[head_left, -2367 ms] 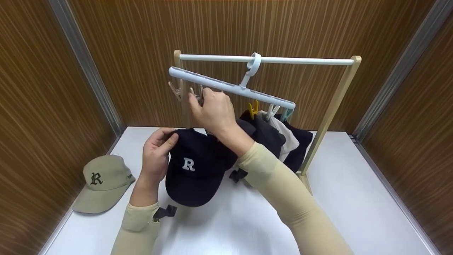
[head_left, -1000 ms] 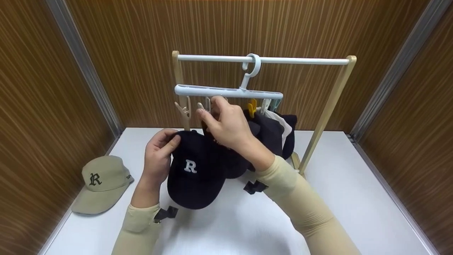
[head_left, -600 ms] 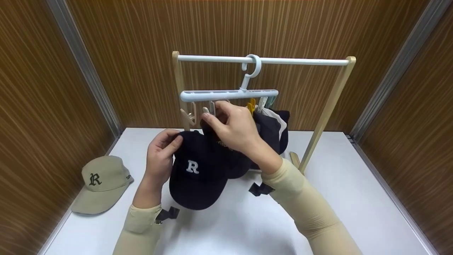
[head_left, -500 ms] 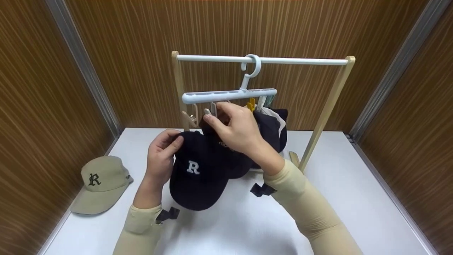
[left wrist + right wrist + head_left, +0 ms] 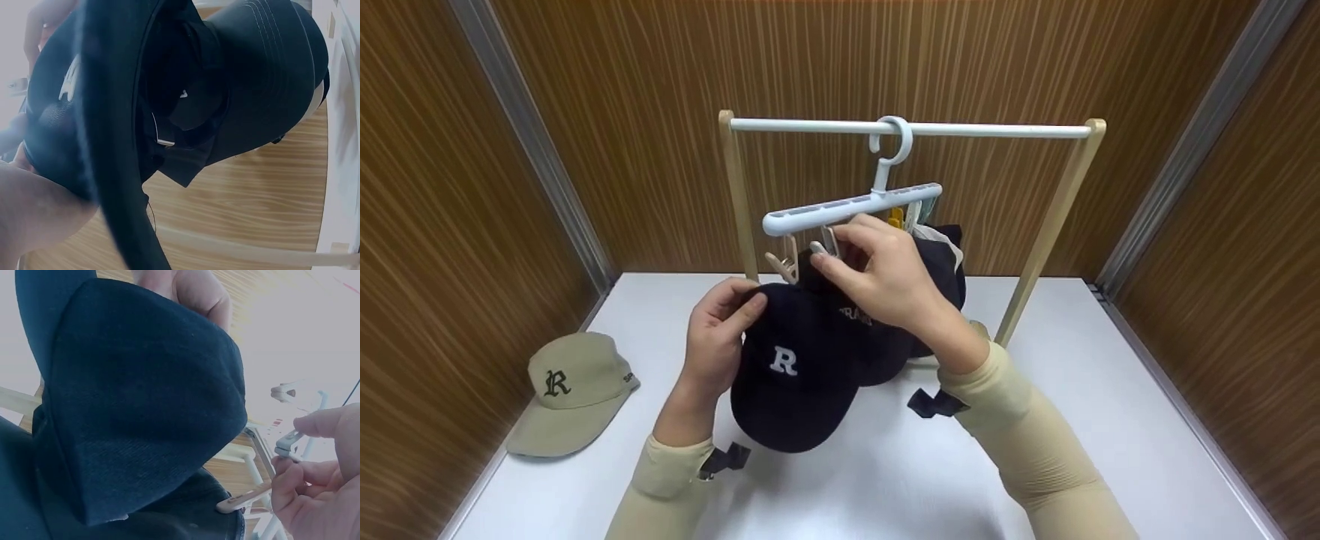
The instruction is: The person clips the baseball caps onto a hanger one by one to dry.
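Note:
My left hand [image 5: 716,337] grips the side of a navy baseball cap [image 5: 802,405] with a white R, thumb in front, and holds it over the table. In the left wrist view, the cap's dark brim [image 5: 112,140] crosses close to the camera. My right hand [image 5: 889,277] pinches the handles of a light grey clothespin [image 5: 288,442] under the pale blue hanger [image 5: 802,219]. To its left, a beige clothespin [image 5: 785,268] hangs from the hanger's near end. Just behind the navy cap hangs another dark cap [image 5: 877,352] with lettering, partly hidden by my right hand.
The hanger hooks over the white rod [image 5: 997,131] of a wooden-legged rack. Further dark caps [image 5: 949,274] and a white one [image 5: 936,238] hang at its far end, beside a yellow clothespin [image 5: 895,217]. A khaki cap [image 5: 577,375] lies on the white table [image 5: 1110,420] at left.
The hanger has swivelled, its left end coming down and nearer, its right end going back. My right hand moved right and down with it; my left hand shifted slightly right with the navy cap.

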`<state>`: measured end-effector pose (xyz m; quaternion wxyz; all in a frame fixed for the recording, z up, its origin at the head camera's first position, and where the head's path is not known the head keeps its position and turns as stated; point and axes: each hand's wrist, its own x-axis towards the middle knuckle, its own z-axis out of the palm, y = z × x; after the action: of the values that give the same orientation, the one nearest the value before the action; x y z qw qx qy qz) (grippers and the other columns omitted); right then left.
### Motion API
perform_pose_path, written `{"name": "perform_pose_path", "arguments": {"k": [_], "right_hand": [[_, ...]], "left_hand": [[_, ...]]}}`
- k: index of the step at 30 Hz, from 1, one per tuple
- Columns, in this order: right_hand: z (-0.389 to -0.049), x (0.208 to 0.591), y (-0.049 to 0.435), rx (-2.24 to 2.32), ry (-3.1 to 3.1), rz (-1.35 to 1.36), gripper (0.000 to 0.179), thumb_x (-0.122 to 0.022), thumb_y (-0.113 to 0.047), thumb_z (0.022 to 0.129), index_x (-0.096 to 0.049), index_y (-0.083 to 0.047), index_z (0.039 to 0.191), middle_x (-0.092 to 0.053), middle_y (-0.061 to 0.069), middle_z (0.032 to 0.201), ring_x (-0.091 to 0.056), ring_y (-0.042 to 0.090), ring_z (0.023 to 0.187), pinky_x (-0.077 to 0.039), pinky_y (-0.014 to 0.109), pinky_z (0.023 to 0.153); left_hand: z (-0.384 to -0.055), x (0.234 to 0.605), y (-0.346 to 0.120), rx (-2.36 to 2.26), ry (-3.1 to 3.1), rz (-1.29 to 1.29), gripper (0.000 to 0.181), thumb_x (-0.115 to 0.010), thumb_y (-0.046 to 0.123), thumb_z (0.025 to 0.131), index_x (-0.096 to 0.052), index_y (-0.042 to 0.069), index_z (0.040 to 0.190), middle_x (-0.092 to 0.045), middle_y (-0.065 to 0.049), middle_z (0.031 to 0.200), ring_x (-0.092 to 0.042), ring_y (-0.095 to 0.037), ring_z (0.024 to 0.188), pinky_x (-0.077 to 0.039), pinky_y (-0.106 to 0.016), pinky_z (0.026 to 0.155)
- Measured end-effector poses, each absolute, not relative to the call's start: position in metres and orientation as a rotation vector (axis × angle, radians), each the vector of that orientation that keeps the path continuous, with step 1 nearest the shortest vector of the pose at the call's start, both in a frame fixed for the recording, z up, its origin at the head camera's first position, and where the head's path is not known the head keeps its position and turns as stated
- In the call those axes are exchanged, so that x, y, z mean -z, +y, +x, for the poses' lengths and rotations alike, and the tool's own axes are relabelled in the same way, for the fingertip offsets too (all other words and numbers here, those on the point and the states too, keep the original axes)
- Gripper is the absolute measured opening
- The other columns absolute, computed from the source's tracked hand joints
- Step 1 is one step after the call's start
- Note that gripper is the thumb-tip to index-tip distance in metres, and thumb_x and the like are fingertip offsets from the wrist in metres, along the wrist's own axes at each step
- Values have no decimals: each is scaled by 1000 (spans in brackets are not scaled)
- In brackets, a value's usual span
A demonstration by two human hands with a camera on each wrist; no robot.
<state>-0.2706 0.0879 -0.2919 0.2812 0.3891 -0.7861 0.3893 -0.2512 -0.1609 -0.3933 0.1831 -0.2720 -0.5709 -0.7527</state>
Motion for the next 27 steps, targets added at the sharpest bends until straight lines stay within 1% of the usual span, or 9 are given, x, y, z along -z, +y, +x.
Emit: {"name": "perform_pose_path", "arguments": {"k": [6, 12, 18, 24, 27], "right_hand": [[-270, 291, 98, -1064, -2096, 1079, 21, -80, -23, 105, -81, -3, 109, -64, 5, 90, -60, 18, 80, -49, 30, 72], [-272, 293, 107, -1087, -2059, 1108, 20, -80, -23, 104, -81, -3, 109, -64, 3, 90, -58, 17, 78, -47, 28, 69], [-275, 296, 112, -1109, -2006, 1137, 16, -79, -20, 103, -80, -3, 102, -66, 2, 89, -60, 13, 75, -50, 33, 65], [-276, 297, 121, -1150, -1985, 1138, 13, -82, -15, 99, -81, -2, 101, -66, 1, 86, -60, 13, 73, -48, 25, 64], [-277, 297, 126, -1211, -1985, 1149, 10, -84, -13, 97, -82, -3, 101, -66, 0, 84, -60, 14, 69, -48, 22, 62]], "left_hand": [[-247, 390, -152, 2111, -1627, -797, 15, -68, -1, 107, -66, -14, 113, -72, -3, 101, -67, -18, 94, -56, -31, 86], [-246, 389, -145, 2112, -1626, -823, 17, -68, 1, 108, -66, -15, 115, -72, -4, 103, -69, -19, 97, -57, -31, 88], [-243, 390, -138, 2112, -1620, -823, 19, -67, 0, 108, -64, -18, 115, -73, -5, 104, -68, -20, 98, -56, -32, 89], [-241, 388, -132, 2113, -1610, -842, 19, -67, -2, 107, -62, -19, 115, -73, -5, 104, -69, -20, 98, -56, -33, 89], [-240, 388, -130, 2116, -1605, -853, 20, -67, -3, 107, -62, -20, 114, -73, -5, 104, -69, -20, 97, -57, -33, 88]]}}
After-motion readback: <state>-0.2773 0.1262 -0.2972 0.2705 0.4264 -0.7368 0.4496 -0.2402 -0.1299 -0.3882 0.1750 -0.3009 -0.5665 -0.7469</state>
